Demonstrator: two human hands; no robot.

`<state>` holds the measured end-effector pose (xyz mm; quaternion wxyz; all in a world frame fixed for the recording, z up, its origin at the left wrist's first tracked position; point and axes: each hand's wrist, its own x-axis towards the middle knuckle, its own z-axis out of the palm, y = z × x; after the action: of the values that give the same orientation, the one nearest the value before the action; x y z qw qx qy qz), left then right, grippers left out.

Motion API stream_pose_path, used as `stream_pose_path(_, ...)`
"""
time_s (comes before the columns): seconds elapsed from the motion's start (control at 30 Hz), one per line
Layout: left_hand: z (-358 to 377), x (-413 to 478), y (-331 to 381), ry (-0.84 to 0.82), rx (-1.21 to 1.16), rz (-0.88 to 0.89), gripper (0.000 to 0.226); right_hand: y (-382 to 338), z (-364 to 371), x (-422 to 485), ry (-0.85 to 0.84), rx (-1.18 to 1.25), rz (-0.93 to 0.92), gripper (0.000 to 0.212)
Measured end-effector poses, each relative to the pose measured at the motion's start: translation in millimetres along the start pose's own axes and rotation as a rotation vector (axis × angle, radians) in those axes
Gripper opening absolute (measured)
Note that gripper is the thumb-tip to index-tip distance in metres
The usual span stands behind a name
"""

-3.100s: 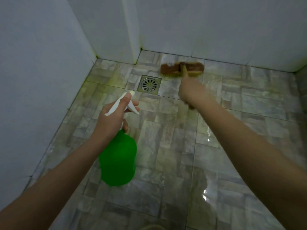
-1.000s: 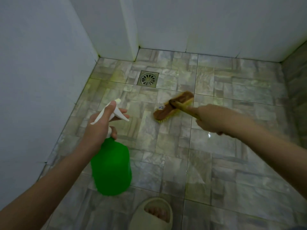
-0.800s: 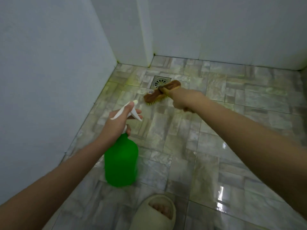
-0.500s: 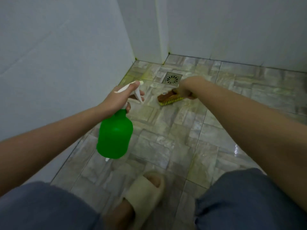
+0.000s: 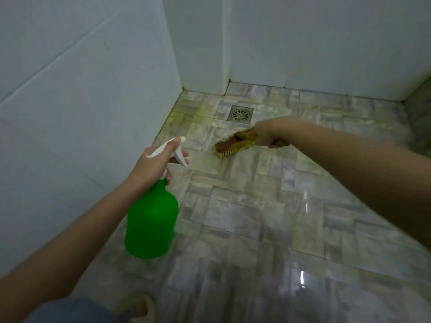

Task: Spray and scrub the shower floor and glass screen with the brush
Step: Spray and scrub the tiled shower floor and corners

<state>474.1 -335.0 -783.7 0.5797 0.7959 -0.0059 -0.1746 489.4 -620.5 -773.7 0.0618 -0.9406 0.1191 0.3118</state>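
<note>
The right hand (image 5: 265, 134) grips the brush (image 5: 233, 145), its bristles down on the wet floor (image 5: 256, 217) just in front of the drain (image 5: 240, 114). The left hand (image 5: 151, 166) is wrapped around the neck of the green spray bottle (image 5: 150, 224), held above the floor near the left wall (image 5: 81, 101).

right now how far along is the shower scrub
Done: floor looks wet and shiny. In hand: right hand scrubs with the brush near the drain; left hand holds the bottle. Left: no glass screen in view.
</note>
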Motion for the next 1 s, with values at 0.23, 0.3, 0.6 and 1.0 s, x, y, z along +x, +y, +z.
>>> stream_pose_path(0.23,-61,-1,-21,0.075,-0.033,0.018,0.044,-106,124,-114,-0.085,0.493,0.123,0.089)
stream_pose_path(0.3,-75,5,-25,0.092,-0.044,0.04,0.042,-140,129,-116,-0.114,0.525,0.164,0.086)
stream_pose_path(0.6,-83,28,-30,0.052,-0.096,0.04,0.032,-178,104,-33,0.14,0.627,0.245,0.09)
stream_pose_path(1.0,-89,49,-42,0.007,-0.164,0.017,0.029,-158,82,28,0.211,0.622,0.334,0.082)
